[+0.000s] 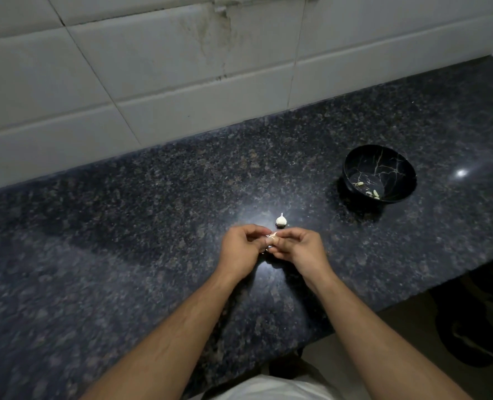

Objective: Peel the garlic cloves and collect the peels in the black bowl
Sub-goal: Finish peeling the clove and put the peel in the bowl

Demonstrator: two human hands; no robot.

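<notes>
Both hands meet just above the dark granite counter. My left hand and my right hand pinch a small garlic clove between their fingertips; its pale skin shows between them. A white garlic bulb with a short stem stands on the counter just beyond the hands. The black bowl with gold veining sits at the far right and holds a few pale bits of garlic or peel.
A white tiled wall rises behind the counter. The counter's front edge runs diagonally at the right, with the floor and a dark object below it.
</notes>
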